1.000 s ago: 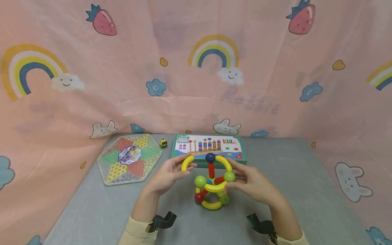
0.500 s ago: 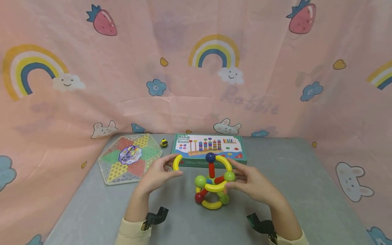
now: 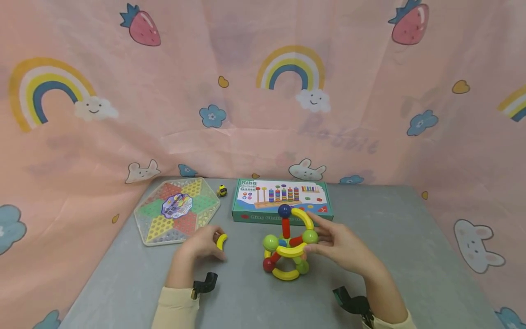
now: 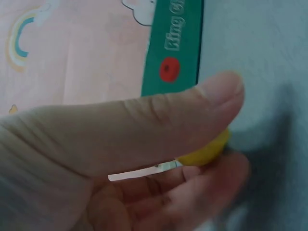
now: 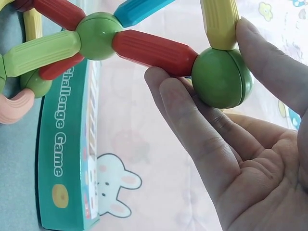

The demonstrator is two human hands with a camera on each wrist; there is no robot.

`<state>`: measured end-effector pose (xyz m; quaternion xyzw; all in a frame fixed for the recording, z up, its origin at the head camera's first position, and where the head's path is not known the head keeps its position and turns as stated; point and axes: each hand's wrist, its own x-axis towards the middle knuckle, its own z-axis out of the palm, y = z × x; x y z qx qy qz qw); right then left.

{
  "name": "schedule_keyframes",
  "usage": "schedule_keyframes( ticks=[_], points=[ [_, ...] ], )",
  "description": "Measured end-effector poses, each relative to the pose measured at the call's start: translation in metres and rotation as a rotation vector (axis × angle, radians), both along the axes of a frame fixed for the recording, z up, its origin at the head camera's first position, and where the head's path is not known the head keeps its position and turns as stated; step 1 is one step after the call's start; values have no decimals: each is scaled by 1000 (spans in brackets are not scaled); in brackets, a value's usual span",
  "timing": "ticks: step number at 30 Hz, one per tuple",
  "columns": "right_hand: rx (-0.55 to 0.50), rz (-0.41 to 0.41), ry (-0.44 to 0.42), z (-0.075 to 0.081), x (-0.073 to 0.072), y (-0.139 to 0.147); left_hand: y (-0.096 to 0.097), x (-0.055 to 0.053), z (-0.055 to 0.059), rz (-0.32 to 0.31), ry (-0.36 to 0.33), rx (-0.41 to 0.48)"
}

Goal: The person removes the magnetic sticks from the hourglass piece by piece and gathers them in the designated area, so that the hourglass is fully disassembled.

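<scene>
A ball-and-stick toy structure (image 3: 286,227) stands on the grey table, with a dark blue ball (image 3: 284,211) at its top. My right hand (image 3: 343,246) holds its right side, the thumb against a yellow stick (image 5: 220,24) and the fingertips around a green ball (image 5: 221,77). To the left of the structure and apart from it, my left hand (image 3: 202,243) is low over the table. Between its thumb and fingers it pinches a curved yellow stick (image 3: 221,241). In the left wrist view the thumb hides most of this stick.
Behind the structure lies a green "Ring Challenge Game" box (image 3: 283,218). A hexagonal Chinese checkers board (image 3: 149,211) lies at the back left, close to my left hand. Beside it is a small yellow-and-black toy (image 3: 222,190). A pink printed cloth (image 3: 263,137) hangs behind the table.
My left hand has moved left and down with the curved yellow stick, away from the top of the structure. My right hand keeps its hold, and the structure stays in place.
</scene>
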<state>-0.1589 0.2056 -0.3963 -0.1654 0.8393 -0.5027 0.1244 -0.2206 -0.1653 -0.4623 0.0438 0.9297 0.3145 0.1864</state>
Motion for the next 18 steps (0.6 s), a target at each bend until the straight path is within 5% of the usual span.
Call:
schedule_keyframes(
  ticks=[7,18],
  points=[
    [-19,13,3,0,0,1,-1,1,-1,18,-25,-85],
    [-1,5,-6,2,0,0,0,2,0,-18,-15,-95]
  ],
)
